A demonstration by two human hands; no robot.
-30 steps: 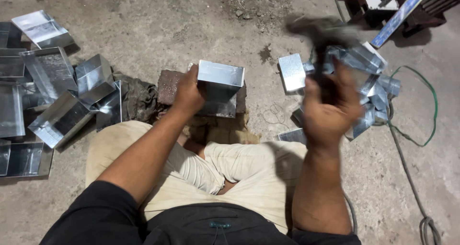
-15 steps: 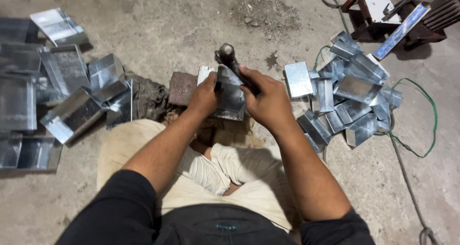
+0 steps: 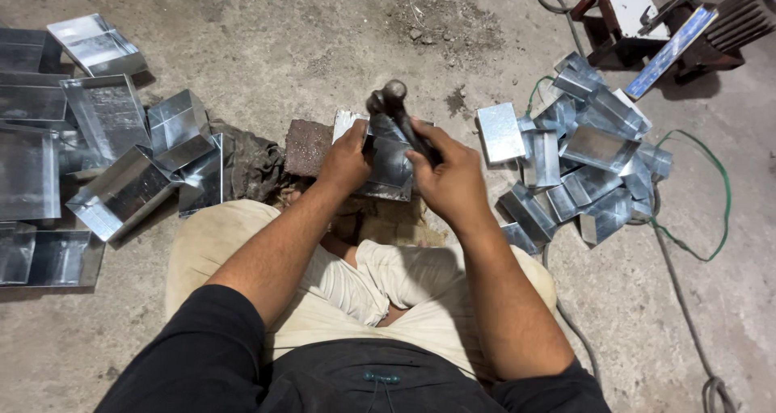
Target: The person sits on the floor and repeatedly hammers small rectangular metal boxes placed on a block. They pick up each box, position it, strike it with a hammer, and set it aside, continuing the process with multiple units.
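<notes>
**Hammering a folded sheet-metal box on a block**

Right hand (image 3: 453,179) fingers are wrapping tight around the hammer (image 3: 398,115) handle, its head sitting at the box's far edge. Left hand (image 3: 346,161) fingers are clamping the sheet-metal box (image 3: 390,161), propped on the block (image 3: 309,146). The box is looking light and springy with sharp edges; gripping flat walls seems safest. Finished boxes (image 3: 121,191) are lying left, cut pieces (image 3: 582,150) right.
</notes>
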